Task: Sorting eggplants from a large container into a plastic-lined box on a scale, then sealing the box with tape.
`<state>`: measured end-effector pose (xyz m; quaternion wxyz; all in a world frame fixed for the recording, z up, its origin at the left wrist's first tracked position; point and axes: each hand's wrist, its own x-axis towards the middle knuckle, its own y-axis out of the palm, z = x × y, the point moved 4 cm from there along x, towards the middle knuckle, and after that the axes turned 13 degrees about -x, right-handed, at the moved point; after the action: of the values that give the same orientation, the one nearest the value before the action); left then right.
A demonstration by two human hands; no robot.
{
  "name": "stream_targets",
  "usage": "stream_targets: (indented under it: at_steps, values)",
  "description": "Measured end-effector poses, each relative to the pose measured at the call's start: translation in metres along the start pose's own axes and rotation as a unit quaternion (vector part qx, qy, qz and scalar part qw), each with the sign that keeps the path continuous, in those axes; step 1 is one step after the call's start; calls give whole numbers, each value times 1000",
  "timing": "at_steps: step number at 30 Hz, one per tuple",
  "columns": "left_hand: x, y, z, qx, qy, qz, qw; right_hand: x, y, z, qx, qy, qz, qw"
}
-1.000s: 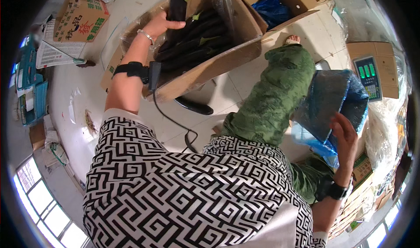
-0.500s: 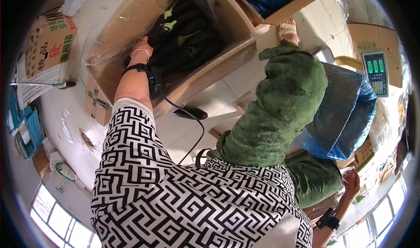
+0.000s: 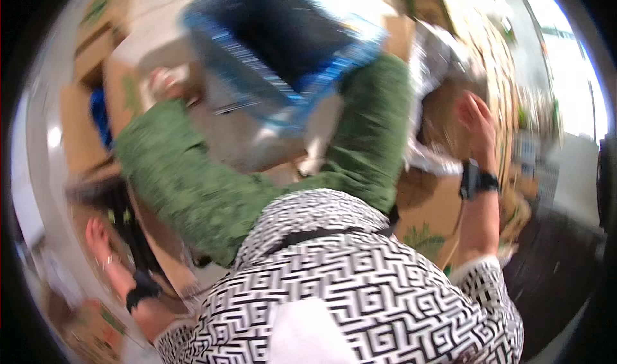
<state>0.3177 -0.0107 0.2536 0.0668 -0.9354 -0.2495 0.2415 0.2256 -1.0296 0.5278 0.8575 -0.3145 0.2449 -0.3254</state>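
My left hand (image 3: 98,240), fingers stretched out, is at the left over the near side of a cardboard box (image 3: 157,251). Dark eggplants (image 3: 138,239) lie in that box, only partly visible; one green stem end shows. Off to the right, my right hand (image 3: 475,115) is raised beside an open carton (image 3: 424,203) lined with clear plastic (image 3: 440,161). Its fingers look loosely extended and I see nothing in them, though motion blurs both hands. In front of my knees stands a blue plastic bag (image 3: 257,84), wide open and dark inside.
Another open carton (image 3: 83,129) with blue plastic in it stands at the far left. Stacked cardboard boxes (image 3: 504,88) line the right side. A dark surface (image 3: 559,255) lies at the lower right. My green-trousered legs straddle the floor before the blue bag.
My view has swung to the right, so the eggplant box now sits at the left edge and the blue bag ahead. My right hand has come up beside the plastic-lined carton.
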Motion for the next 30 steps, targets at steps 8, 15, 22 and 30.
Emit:
stream_targets:
  at_steps: [8, 15, 22, 30]
  values:
    - [-258, 395, -314, 74, 434, 268, 857, -7, -41, -146, -81, -50, -18, 995]
    - [-560, 683, -280, 268, 601, 643, 393, -91, 122, -108, -388, -259, 57, 883]
    - [-582, 808, -128, 417, 712, 558, 83, -98, 40, -90, -165, -211, 366, 891]
    - [-548, 855, -136, 744, 367, 531, 170, 144, -66, -151, -389, -116, 77, 911]
